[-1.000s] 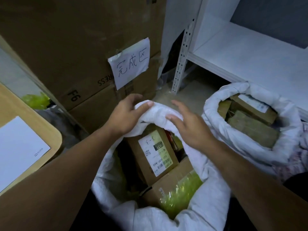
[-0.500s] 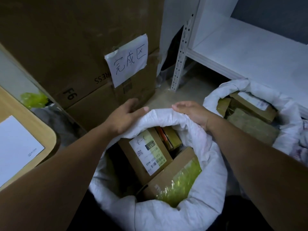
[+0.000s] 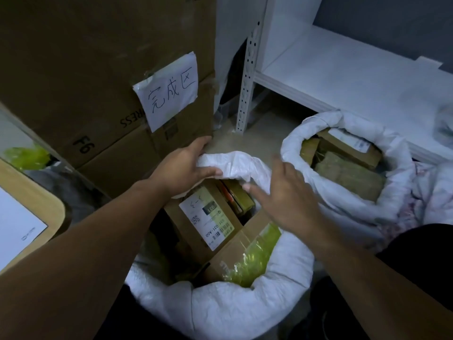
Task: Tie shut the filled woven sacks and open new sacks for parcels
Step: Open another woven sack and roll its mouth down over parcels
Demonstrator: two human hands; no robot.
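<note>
The filled woven sack (image 3: 232,312) stands on the floor just below the person, mouth up and wide around the parcels (image 3: 208,217), with a second filled sack (image 3: 343,119) just beside it on the right. The far rim (image 3: 247,165) runs left to right between the hands. The left hand (image 3: 182,171) grips the rim's left end, thumb inside and fingers (image 3: 203,143) curled outside, while the right hand (image 3: 286,197) hovers blurred over the right end, spread open and holding nothing, the fabric just beyond its fingertips (image 3: 246,187), where it probably must close next.
</note>
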